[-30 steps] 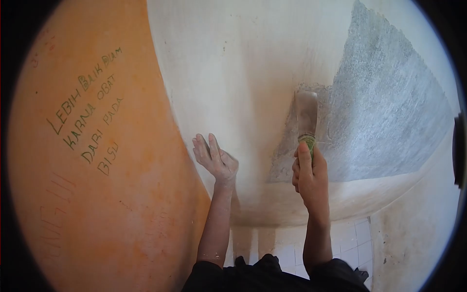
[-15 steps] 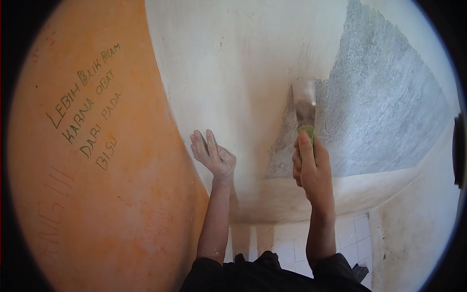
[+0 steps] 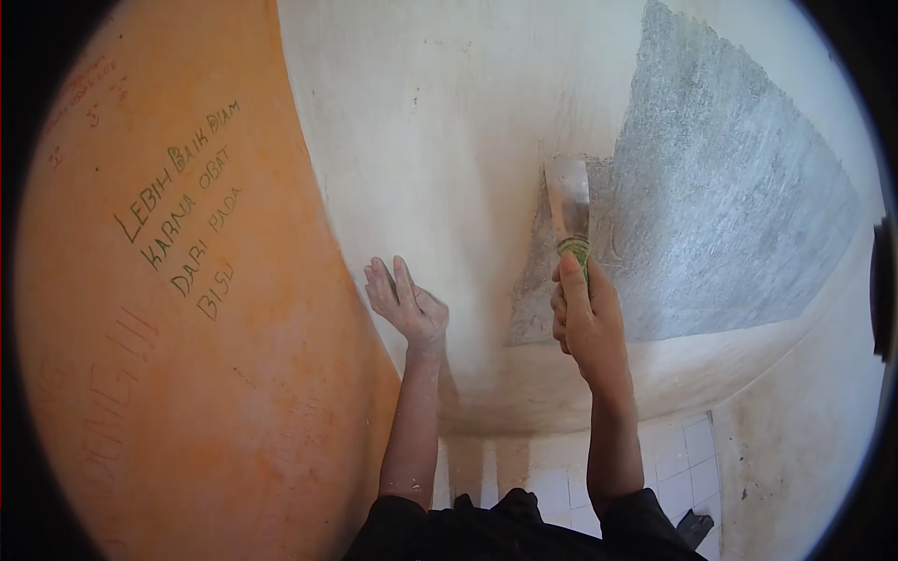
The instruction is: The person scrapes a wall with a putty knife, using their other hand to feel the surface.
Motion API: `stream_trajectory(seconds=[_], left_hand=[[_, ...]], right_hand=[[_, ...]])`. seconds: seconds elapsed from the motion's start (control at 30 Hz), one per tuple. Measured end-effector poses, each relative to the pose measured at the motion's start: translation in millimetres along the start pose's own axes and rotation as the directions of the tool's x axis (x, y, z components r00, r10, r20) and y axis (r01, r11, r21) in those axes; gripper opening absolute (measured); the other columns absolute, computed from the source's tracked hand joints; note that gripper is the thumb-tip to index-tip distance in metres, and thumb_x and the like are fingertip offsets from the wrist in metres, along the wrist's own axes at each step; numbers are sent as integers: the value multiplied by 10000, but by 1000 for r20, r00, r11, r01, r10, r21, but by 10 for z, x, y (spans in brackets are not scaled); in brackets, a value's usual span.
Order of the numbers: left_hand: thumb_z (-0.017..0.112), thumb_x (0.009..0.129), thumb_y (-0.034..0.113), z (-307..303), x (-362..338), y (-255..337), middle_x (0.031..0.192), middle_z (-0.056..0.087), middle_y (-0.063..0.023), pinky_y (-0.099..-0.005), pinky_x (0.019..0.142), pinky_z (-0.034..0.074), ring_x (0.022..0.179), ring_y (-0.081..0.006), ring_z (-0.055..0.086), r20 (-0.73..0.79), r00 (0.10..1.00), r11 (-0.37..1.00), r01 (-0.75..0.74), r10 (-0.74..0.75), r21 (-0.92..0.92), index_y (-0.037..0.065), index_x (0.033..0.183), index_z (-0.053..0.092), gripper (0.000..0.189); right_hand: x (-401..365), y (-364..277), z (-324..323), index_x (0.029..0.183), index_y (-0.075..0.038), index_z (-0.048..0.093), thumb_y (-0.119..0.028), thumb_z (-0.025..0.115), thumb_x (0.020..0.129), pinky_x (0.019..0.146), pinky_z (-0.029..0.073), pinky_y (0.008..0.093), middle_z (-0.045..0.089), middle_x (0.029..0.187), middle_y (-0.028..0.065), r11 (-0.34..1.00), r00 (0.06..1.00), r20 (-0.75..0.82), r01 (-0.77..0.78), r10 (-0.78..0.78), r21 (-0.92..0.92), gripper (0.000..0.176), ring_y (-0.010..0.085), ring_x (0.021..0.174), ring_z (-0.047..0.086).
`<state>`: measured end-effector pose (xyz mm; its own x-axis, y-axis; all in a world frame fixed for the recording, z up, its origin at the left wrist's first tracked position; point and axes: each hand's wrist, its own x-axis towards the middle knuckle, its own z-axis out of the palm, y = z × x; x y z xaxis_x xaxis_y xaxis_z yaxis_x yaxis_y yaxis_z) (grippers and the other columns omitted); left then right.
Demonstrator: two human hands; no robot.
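Observation:
My right hand (image 3: 587,323) is wrapped round the green handle of a putty knife (image 3: 569,201), thumb along the handle. The wide metal blade points up and lies against the wall, at the left edge of a rough grey scraped patch (image 3: 730,206). To the left and above the blade is whitish painted wall (image 3: 440,140). My left hand (image 3: 407,304) rests against that whitish wall near the orange section, fingers spread, holding nothing. Pale dust coats its skin.
An orange wall (image 3: 215,393) with green and red handwriting stands at left. White floor tiles (image 3: 669,467) show below the wall, with a dark object (image 3: 694,528) at lower right. Another whitish wall (image 3: 795,449) meets the corner at right.
The putty knife in my right hand has shifted slightly left and now leans a little left. My left hand stays against the wall. The view has turned slightly.

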<state>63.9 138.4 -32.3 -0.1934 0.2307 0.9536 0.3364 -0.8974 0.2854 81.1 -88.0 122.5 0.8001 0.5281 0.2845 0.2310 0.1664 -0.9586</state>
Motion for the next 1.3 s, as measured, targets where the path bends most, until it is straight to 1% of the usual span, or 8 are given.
stream_trajectory(seconds=[0.33, 0.43, 0.5, 0.6, 0.67, 0.97, 1.17, 1.3], left_hand=[[321, 1032, 180, -198, -37, 53, 1542, 259, -240, -525, 1151, 167, 1439, -392, 208, 203, 975, 996, 76, -85, 50, -47, 1422, 399, 458], [347, 1034, 211, -421, 65, 226, 1571, 169, -248, -532, 1164, 122, 1460, -404, 135, 404, 896, 982, 190, -183, 24, -58, 1477, 268, 525], [418, 1013, 233, -601, -20, 387, 1561, 119, -302, -566, 1154, 105, 1457, -440, 112, 457, 824, 815, 497, -336, -296, -43, 1488, 247, 575], [435, 1015, 323, -688, -397, 476, 1554, 33, -335, -582, 1148, 103, 1455, -467, 46, 605, 730, 808, 542, -318, -229, -52, 1507, 123, 692], [440, 1014, 337, -705, -592, 471, 1551, 10, -342, -587, 1146, 101, 1452, -476, 29, 663, 677, 834, 533, -320, -142, -55, 1507, 95, 718], [451, 1003, 396, -592, -735, 478, 1534, -41, -369, -611, 1135, 91, 1442, -500, -11, 710, 621, 899, 437, -331, 37, -75, 1498, 17, 809], [426, 1006, 410, -541, -784, 447, 1514, -53, -401, -615, 1128, 97, 1427, -531, -11, 704, 630, 925, 365, -327, 103, -114, 1479, -2, 826], [431, 1004, 412, -541, -819, 426, 1506, -51, -414, -611, 1128, 97, 1419, -547, -3, 709, 631, 930, 353, -315, 99, -136, 1466, 4, 834]], right_hand=[[13, 5, -134, 934, -65, 530, -341, 467, 1029, 369, 247, 206, 382, 591, -69, 980, 989, 83, -136, 125, 144, 299, 12, 437, 331], [-19, 309, -204, 965, -65, 547, -381, 455, 1029, 384, 252, 206, 408, 619, -57, 951, 983, 123, -165, 137, 261, 335, 25, 451, 338], [-115, 640, -292, 979, -65, 555, -410, 444, 1030, 400, 264, 208, 424, 637, -50, 930, 979, 133, -189, 154, 315, 366, 35, 468, 345], [-149, 1164, -426, 1009, -53, 557, -469, 391, 1030, 440, 300, 216, 458, 684, -25, 758, 949, 243, -307, 201, 575, 448, 61, 509, 387], [-150, 1318, -514, 1052, -77, 536, -530, 369, 1011, 470, 296, 225, 476, 741, -11, 655, 868, 438, -475, 236, 588, 485, 79, 546, 397], [40, 1343, -536, 950, -77, 506, -505, 366, 1021, 382, 207, 183, 404, 633, -34, 484, 801, 582, -568, 139, 666, 456, 41, 451, 318], [68, 808, -346, 934, -87, 516, -527, 359, 1017, 373, 169, 192, 310, 579, -73, 651, 875, 453, -447, 173, 614, 475, 27, 428, 233], [335, 221, -373, 908, -99, 512, -548, 370, 1007, 378, 173, 194, 299, 577, -76, 549, 887, 450, -429, 105, 717, 481, 28, 429, 235]])
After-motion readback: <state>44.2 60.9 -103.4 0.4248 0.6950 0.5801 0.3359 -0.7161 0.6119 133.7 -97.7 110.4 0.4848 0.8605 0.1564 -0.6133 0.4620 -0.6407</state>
